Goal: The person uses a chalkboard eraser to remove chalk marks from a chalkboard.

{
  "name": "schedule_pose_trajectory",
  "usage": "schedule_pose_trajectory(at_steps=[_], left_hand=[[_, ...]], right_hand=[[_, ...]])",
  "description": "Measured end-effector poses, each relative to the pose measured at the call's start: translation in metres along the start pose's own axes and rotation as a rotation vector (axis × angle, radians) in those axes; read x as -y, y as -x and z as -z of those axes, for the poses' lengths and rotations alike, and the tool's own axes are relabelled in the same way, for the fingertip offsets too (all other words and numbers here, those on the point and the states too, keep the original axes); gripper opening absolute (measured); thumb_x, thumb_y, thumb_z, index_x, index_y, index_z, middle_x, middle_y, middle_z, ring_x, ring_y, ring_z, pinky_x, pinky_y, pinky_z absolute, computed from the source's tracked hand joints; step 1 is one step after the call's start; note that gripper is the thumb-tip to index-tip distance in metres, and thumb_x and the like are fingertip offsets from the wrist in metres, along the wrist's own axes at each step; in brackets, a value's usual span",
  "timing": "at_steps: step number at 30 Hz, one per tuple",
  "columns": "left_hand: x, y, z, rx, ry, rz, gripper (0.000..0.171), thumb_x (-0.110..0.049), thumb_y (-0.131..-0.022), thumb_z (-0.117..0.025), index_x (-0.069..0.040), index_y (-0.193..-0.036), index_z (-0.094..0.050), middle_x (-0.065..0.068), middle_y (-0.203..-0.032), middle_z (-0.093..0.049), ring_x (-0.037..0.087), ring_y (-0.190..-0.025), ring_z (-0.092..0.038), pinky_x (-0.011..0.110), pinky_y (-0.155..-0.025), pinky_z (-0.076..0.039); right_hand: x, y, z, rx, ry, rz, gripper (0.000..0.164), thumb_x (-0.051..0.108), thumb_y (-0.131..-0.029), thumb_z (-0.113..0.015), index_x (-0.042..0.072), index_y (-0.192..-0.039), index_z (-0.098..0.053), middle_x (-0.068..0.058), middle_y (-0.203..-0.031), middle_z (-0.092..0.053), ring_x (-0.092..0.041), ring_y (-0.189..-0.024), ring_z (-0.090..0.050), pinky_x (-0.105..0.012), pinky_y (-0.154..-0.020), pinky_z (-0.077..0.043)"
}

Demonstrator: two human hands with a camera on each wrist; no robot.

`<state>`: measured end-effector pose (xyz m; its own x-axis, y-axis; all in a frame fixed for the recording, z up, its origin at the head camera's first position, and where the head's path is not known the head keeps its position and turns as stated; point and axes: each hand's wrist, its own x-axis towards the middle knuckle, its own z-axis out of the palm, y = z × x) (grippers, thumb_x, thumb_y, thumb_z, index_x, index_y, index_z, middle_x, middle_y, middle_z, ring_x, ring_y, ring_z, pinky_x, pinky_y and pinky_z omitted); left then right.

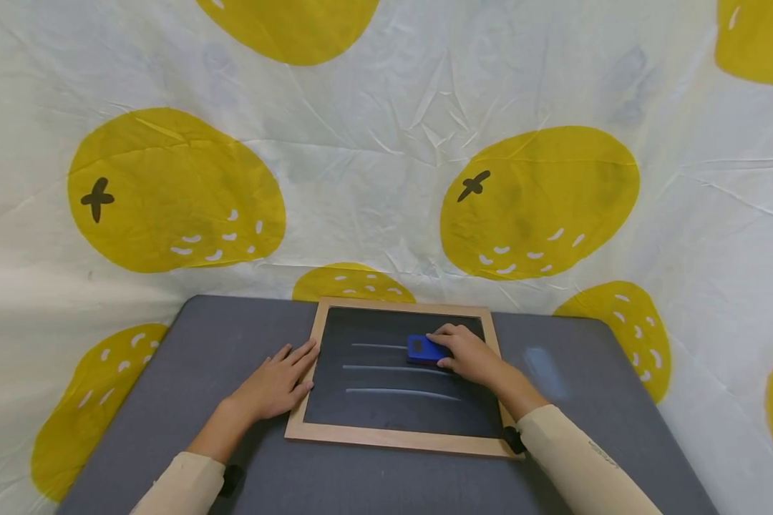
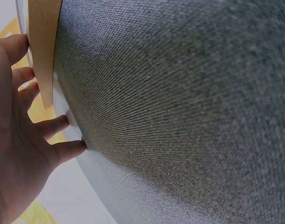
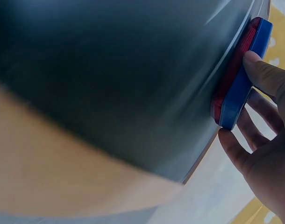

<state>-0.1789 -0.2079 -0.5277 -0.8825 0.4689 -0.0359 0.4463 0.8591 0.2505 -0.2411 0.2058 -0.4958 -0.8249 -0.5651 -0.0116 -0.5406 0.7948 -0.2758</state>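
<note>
The blue eraser lies red face down on the chalkboard, at the right end of the visible top line. The right hand pinches it between thumb and fingers. Wiping seems barely begun: the top line shows left of the eraser, though what lies under the eraser and hand cannot be told; the middle line and bottom line look largely whole, so probably all three need clearing. The left hand, fingers spread and grasping nothing, rests against the wooden frame on the table
</note>
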Motion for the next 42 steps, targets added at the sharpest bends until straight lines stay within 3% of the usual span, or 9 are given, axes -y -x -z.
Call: schedule_pose_trajectory(at_steps=[13,18,28,42], left_hand=[[0.003,-0.002,-0.002,0.022,-0.007,0.014,0.065,-0.040,-0.107,-0.052,-0.015,-0.164,-0.032,0.006,-0.171,-0.028,0.055,-0.146,-0.037,0.078,-0.106,-0.037],[0.004,-0.002,-0.002,0.011,-0.008,0.003,0.065,-0.040,-0.107,-0.052,-0.015,-0.164,-0.032,0.007,-0.170,-0.029,0.056,-0.145,-0.037,0.078,-0.104,-0.037],[0.003,-0.004,-0.002,0.013,-0.015,0.007,0.066,-0.042,-0.107,-0.051,-0.016,-0.164,-0.031,0.006,-0.170,-0.029,0.056,-0.145,-0.038,0.077,-0.105,-0.038],[0.002,-0.007,-0.003,0.010,0.006,0.016,0.066,-0.039,-0.106,-0.053,-0.013,-0.163,-0.033,0.006,-0.171,-0.029,0.056,-0.145,-0.037,0.078,-0.104,-0.037]], right_hand=[[0.047,-0.047,-0.008,0.062,-0.009,0.037,0.057,0.025,-0.095,-0.077,0.008,-0.146,-0.060,-0.012,-0.139,-0.061,-0.031,-0.121,-0.058,-0.047,-0.106,-0.049],[0.071,-0.066,-0.015,0.061,0.040,0.056,0.057,0.027,-0.095,-0.076,0.010,-0.147,-0.060,-0.010,-0.138,-0.062,-0.030,-0.119,-0.059,-0.046,-0.105,-0.050],[0.119,-0.103,-0.032,0.075,0.184,-0.002,0.059,0.038,-0.099,-0.069,0.017,-0.152,-0.054,-0.005,-0.145,-0.057,-0.026,-0.126,-0.056,-0.042,-0.105,-0.052],[0.129,-0.116,-0.035,0.069,0.168,-0.023,0.058,0.037,-0.099,-0.070,0.019,-0.152,-0.055,-0.005,-0.146,-0.056,-0.027,-0.126,-0.056,-0.042,-0.102,-0.054]])
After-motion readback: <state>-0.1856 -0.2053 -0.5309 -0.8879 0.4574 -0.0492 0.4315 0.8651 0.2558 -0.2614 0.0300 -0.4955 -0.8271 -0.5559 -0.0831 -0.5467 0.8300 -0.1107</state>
